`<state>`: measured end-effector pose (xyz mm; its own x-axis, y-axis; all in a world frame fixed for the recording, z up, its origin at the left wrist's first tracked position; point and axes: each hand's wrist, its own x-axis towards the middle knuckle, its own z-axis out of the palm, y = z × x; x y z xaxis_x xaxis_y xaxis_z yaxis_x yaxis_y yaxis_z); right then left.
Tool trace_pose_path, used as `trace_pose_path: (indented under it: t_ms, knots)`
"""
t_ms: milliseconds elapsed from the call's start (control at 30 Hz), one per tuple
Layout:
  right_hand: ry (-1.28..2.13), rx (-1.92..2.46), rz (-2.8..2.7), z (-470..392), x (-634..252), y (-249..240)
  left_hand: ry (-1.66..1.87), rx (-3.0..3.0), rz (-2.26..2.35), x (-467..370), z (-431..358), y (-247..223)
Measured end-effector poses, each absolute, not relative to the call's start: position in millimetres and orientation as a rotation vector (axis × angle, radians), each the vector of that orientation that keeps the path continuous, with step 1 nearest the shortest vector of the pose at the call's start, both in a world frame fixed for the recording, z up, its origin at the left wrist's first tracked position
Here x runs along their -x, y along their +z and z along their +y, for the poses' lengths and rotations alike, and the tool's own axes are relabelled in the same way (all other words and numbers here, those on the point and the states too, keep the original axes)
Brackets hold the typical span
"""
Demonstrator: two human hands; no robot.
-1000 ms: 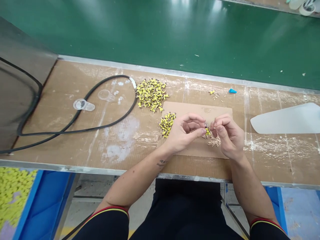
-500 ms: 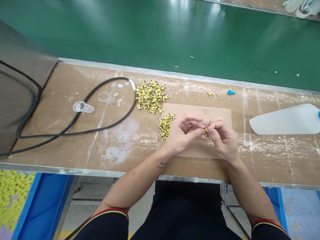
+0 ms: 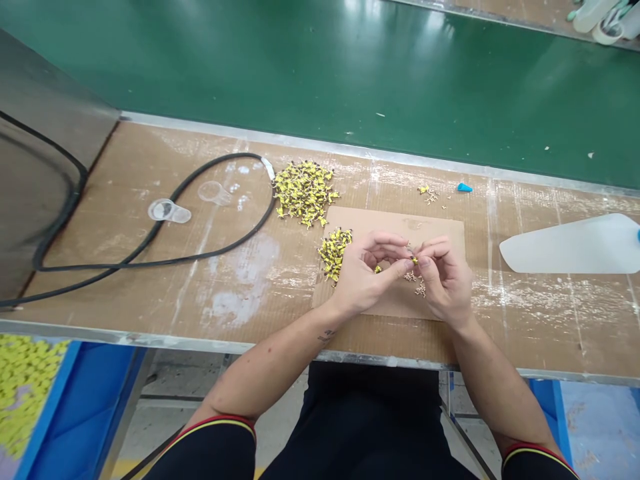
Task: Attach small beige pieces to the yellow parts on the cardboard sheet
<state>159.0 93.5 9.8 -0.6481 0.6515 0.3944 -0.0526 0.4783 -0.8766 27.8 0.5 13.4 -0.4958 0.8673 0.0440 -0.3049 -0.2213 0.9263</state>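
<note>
Left hand: from my end of the feed, the left hand (image 3: 367, 273) has its thumb and fingers pinched on a tiny yellow piece (image 3: 414, 260), palm kinda cupped.
Right hand: the right hand (image 3: 445, 277) has thumb and forefinger squeezed together right at that piece's right end. Too small for me to tell what's between those tips.
Gap: basically none, the two hands' fingertips meet at the piece.
Yellow piece: up in the fingers, over the cardboard (image 3: 385, 217).
Spare yellow: I can see another bit (image 3: 378, 269) peeking out by the left thumb.
Pale bits: a little scatter of pale bits (image 3: 420, 287) on the cardboard, just below the fingertips.
Piles: small pile (image 3: 334, 253) just left of the left hand, at the cardboard's left edge; big pile (image 3: 305, 193) beyond it on the bench (image 3: 280, 293). Both yellow and dark.
Far side: blue cap (image 3: 465, 188) past the cardboard, with a few more bits (image 3: 430, 195) near it.
Right side: white bottle (image 3: 570, 247) lying flat, well apart from the hands.
Left side: black cable (image 3: 210, 255) looped across the bench, plus two clear scoops (image 3: 170, 211).
</note>
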Motion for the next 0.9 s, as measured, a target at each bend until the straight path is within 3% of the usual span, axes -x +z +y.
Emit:
trace_pose_path:
  t_ms: [467,900]
  knots:
    - [1.208,0.485,-2.002,88,-156,8,2.037,-1.586,1.799,-39,-6,5]
    - [1.069,0.578,-2.044,87,-157,14,2.038,-0.925,1.42,-38,1,9]
